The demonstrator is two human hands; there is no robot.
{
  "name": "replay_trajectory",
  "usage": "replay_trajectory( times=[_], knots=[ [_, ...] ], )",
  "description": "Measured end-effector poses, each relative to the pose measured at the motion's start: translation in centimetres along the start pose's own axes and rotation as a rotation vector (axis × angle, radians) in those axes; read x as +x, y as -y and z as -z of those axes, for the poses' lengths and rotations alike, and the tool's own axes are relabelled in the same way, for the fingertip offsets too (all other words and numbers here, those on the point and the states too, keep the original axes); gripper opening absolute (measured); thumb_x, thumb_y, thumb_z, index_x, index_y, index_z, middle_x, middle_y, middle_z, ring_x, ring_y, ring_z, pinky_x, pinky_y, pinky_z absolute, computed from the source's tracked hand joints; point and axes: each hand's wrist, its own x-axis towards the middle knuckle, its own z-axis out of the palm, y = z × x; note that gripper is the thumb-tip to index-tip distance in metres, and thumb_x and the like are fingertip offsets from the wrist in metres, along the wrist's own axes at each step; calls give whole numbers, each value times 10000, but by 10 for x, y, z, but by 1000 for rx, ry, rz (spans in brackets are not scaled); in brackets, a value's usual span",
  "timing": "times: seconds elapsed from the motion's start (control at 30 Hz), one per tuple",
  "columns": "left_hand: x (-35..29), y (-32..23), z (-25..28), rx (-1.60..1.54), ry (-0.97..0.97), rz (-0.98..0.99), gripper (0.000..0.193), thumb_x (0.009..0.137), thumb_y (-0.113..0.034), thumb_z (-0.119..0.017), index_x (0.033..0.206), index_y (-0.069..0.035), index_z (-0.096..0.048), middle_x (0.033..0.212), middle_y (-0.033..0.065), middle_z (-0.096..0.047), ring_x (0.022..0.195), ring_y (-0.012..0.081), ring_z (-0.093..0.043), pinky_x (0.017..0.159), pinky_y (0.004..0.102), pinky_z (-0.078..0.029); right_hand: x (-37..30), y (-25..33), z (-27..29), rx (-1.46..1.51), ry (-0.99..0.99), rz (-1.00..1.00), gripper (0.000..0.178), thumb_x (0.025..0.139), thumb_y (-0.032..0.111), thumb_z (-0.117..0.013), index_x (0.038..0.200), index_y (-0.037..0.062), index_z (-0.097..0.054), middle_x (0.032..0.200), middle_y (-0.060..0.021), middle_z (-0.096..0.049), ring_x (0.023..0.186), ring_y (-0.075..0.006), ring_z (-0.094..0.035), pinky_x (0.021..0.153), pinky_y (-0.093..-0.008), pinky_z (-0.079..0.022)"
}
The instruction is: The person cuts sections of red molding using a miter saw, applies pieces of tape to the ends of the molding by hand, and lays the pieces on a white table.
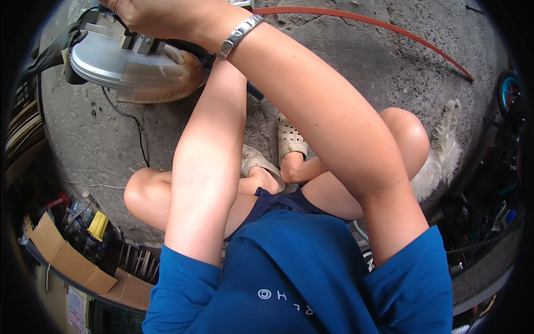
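My right forearm, with a metal-banded watch (239, 37) at the wrist, reaches across to the upper left. My right hand (133, 15) is over a cut-off saw (103, 58); the upper edge cuts off most of its fingers, so its grip does not show. The saw has a silver guard and a brownish, see-through lower shield (158, 80). My left forearm (214, 117) runs forward beneath the right one, which hides the left hand. A long, flat red-brown bar (361, 19) extends from the top middle toward the right. A dark glove (53, 53) is beside the saw's left side.
I squat on rough concrete (345, 55) in beige clogs (292, 139). A black cable (136, 119) trails from the saw. At lower left, cardboard (72, 256) and a yellow object (98, 225) sit among clutter. A shaggy whitish animal (442, 153) is by my right knee; a blue-rimmed wheel (507, 93) stands farther right.
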Motion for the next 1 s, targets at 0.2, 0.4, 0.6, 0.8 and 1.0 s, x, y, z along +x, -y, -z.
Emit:
replay_trajectory(
  times=[0.2,0.4,0.6,0.8,1.0],
  knots=[
    [-2,1,-9,5,18,2,303,946,-131,-399,982,101,-591,846,222,-674,708,351,-650,661,475,-523,37,-15,-49,-277,39,-273,324,1052,292,-394,1147,23,-547,862,-303,-669,831,-469,-666,729,-529,-530],
    [-3,-6,-7,-19,-9,-4,304,948,-142,-409,969,99,-594,834,217,-672,691,345,-645,646,469,-518,-8,-6,-2,-121,-67,1,332,1051,328,-397,1160,60,-561,909,-263,-687,879,-457,-668,774,-507,-532],
    [-7,-11,-8,-39,-33,10,307,949,-153,-418,956,97,-597,822,213,-670,675,339,-639,631,463,-514,-10,-9,5,27,-7,6,286,1054,301,-418,1134,72,-570,822,-230,-664,803,-436,-662,721,-513,-511],
    [-7,-15,-9,-64,-71,30,311,951,-163,-427,943,95,-600,810,209,-668,659,333,-634,616,458,-509,-10,-6,5,109,-12,-9,212,1045,240,-486,1122,67,-584,779,-188,-642,695,-342,-645,655,-416,-507],
    [-10,-16,-10,-96,-125,42,315,953,-174,-436,930,93,-603,798,204,-666,642,327,-628,601,452,-504,-12,-2,2,96,-24,-56,208,1044,197,-512,1184,77,-608,822,-146,-671,728,-243,-658,675,-349,-516]
  ],
)
